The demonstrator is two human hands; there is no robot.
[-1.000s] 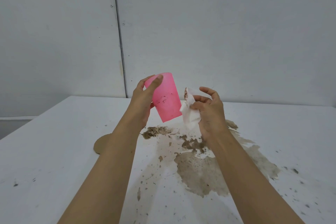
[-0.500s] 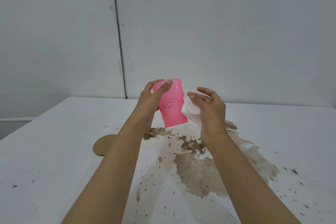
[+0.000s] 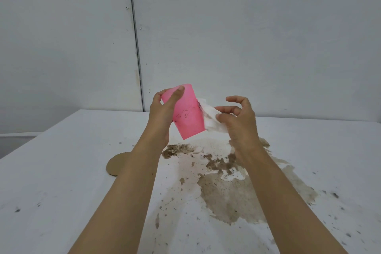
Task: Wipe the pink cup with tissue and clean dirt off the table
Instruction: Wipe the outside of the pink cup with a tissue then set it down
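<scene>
L hand (image 3: 162, 113) grips tilted cup (image 3: 188, 116); R hand (image 3: 239, 121) pinches tissue (image 3: 210, 118) vs its side. Risk: specks smear, or drop onto table (image 3: 61, 171).

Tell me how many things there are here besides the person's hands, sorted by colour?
Pink: 1, the cup, held up by the left hand.
White: 2, the tissue in the right hand, and the table.
Brown: 2, the round cardboard disc and the wet dirt spill on the table.
Total: 5.
</scene>
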